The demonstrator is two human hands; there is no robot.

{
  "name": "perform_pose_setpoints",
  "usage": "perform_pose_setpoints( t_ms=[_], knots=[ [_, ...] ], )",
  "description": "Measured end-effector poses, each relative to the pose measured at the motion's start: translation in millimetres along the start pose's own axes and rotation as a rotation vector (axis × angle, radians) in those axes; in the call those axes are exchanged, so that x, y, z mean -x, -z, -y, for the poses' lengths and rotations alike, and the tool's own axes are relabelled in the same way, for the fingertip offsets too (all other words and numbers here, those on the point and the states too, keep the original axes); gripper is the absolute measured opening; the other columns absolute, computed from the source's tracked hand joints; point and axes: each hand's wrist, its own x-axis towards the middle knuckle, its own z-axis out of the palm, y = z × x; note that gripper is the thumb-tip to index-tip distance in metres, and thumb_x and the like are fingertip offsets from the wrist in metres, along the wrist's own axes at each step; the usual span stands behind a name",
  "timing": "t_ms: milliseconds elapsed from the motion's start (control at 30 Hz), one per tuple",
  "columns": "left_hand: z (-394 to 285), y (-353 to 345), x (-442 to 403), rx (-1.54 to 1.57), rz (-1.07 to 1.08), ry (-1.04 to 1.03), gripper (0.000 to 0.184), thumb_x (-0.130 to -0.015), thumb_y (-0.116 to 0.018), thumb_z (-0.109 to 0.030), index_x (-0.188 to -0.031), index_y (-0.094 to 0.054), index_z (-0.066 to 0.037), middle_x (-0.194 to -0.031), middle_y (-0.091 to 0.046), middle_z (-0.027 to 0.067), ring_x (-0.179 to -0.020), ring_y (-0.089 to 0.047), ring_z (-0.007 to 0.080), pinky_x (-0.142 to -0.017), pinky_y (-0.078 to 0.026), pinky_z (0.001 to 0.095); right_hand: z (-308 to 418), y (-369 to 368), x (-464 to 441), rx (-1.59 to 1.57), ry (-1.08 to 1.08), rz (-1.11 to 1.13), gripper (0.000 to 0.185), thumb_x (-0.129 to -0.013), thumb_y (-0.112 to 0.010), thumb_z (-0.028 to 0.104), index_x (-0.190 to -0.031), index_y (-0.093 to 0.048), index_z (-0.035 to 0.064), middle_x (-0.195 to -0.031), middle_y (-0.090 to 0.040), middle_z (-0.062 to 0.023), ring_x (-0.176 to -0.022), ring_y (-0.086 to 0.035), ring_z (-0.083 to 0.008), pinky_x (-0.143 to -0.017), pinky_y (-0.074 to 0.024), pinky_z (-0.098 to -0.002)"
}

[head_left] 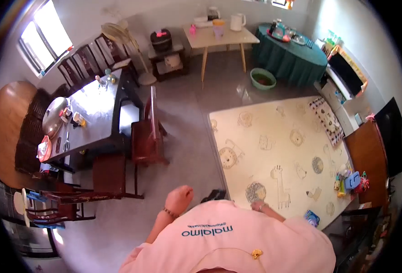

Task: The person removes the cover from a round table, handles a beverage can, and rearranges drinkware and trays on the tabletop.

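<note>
A broad cream-coloured play mat (264, 120) with thin dark line drawings of animals, a spotted giraffe and round-maned lions among them, lies flat on the smooth grey floor (187, 123), ahead of the person and toward the right. A dark-and-white checked cloth (327, 121) lies along its far right edge, and a blue boxy plastic item (352, 181) sits among small coloured things by its right side. The left hand (181, 198), with a brown beaded bracelet (170, 213) at the wrist, is over the floor, its fingers curled inward in a loose fist; whether they close on anything cannot be told. The right hand (257, 206) shows small over the mat's near part, its fingers partly hidden by the pale pink shirt (264, 236), so their spread and any contact cannot be told. Between the hands, a black object (214, 195) is half covered by the shirt and hard to make out, and the mat's near edge disappears behind the shirt
</note>
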Motion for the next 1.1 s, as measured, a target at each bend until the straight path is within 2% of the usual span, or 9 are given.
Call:
perform_pose_setpoints(
  t_ms=[133,200,267,333,400,600,800,1000,1100],
  knots=[
    [-7.0,3.3,-28.5,0.054,-0.056,0.039,0.013,-0.071,-0.051,-0.016,-0.076,-0.054,-0.005,-0.075,-0.055,0.0127,-0.07,-0.053,0.0293,-0.06,-0.043,0.0345,-6.9,61.5,-46.7,0.832,0.249,0.031,0.018,-0.065,-0.051,0.016,-0.077,-0.061,0.0077,-0.086,-0.058,-0.0113,-0.076,-0.057,-0.0216,-0.064,-0.0453,-0.033],
    [-4.2,6.2,-40.3,0.114,-0.037,0.067,0.012,-0.07,-0.053,-0.014,-0.077,-0.054,-0.004,-0.075,-0.055,0.0135,-0.069,-0.053,0.0293,-0.06,-0.043,0.034,0.6,91.0,-78.4,0.459,0.185,-0.129,0.016,-0.071,-0.048,0.017,-0.071,-0.057,0.0035,-0.062,-0.056,-0.0097,-0.051,-0.054,-0.0146,-0.041,-0.0418,-0.028],
    [-0.8,9.5,-53.6,0.092,-0.031,0.12,0.012,-0.069,-0.054,-0.014,-0.077,-0.054,-0.004,-0.074,-0.055,0.0142,-0.069,-0.053,0.0293,-0.06,-0.043,0.0337,-47.5,75.0,-188.0,-0.114,0.533,-0.363,0.012,-0.073,-0.048,0.013,-0.07,-0.054,0.003,-0.059,-0.052,-0.0064,-0.049,-0.051,-0.0131,-0.038,-0.0392,-0.0234],
    [7.2,15.3,-71.1,0.125,-0.063,0.136,0.013,-0.069,-0.054,-0.014,-0.077,-0.054,-0.004,-0.074,-0.055,0.0142,-0.069,-0.053,0.0294,-0.06,-0.043,0.0336,34.7,134.6,-151.5,-0.464,0.042,-0.152,0.011,-0.074,-0.048,0.013,-0.07,-0.052,0.0031,-0.058,-0.049,-0.0033,-0.049,-0.05,-0.0116,-0.037,-0.0374,-0.0205],
    [21.8,20.4,-94.7,0.119,-0.072,0.14,0.012,-0.068,-0.055,-0.013,-0.076,-0.054,-0.004,-0.074,-0.055,0.0139,-0.068,-0.053,0.0293,-0.059,-0.043,0.0335,89.5,174.6,-134.0,-0.685,0.015,-0.103,0.012,-0.074,-0.05,0.014,-0.07,-0.052,0.0026,-0.057,-0.049,-0.003,-0.049,-0.05,-0.0103,-0.037,-0.0371,-0.0195],
    [62.2,51.8,-187.7,0.152,-0.093,0.103,0.01,-0.068,-0.053,-0.012,-0.075,-0.053,-0.004,-0.073,-0.054,0.0129,-0.068,-0.053,0.0284,-0.058,-0.043,0.0328,150.6,234.9,-168.3,-0.585,0.112,-0.227,0.013,-0.072,-0.051,0.014,-0.075,-0.055,0.0015,-0.059,-0.052,-0.0038,-0.049,-0.05,-0.0099,-0.038,-0.0378,-0.0197],
    [108.0,97.6,-287.2,0.152,-0.076,0.09,0.011,-0.07,-0.05,-0.013,-0.074,-0.052,-0.003,-0.073,-0.054,0.0124,-0.069,-0.052,0.0286,-0.059,-0.043,0.0341,167.7,283.2,-178.6,-0.411,-0.033,-0.235,0.013,-0.07,-0.053,0.014,-0.068,-0.056,0.0009,-0.055,-0.052,-0.003,-0.047,-0.049,-0.0096,-0.039,-0.0385,-0.0205],
    [138.3,135.9,-369.8,0.104,-0.06,0.038,0.01,-0.07,-0.049,-0.013,-0.073,-0.052,-0.004,-0.074,-0.053,0.0122,-0.07,-0.052,0.028,-0.061,-0.043,0.0347,187.1,304.1,-198.2,-0.599,-0.1,-0.28,0.015,-0.071,-0.051,0.015,-0.071,-0.058,0.002,-0.058,-0.055,-0.0053,-0.049,-0.05,-0.0099,-0.042,-0.0402,-0.0217],
    [151.2,139.3,-405.7,0.139,-0.101,-0.012,0.01,-0.07,-0.049,-0.013,-0.073,-0.052,-0.004,-0.072,-0.053,0.0126,-0.069,-0.052,0.0286,-0.061,-0.042,0.0351,202.5,321.0,-214.8,-0.229,-0.006,-0.234,0.029,-0.07,-0.048,0.03,-0.067,-0.06,0.0041,-0.057,-0.056,-0.01,-0.052,-0.053,-0.0183,-0.051,-0.0422,-0.0302]
  ],
)
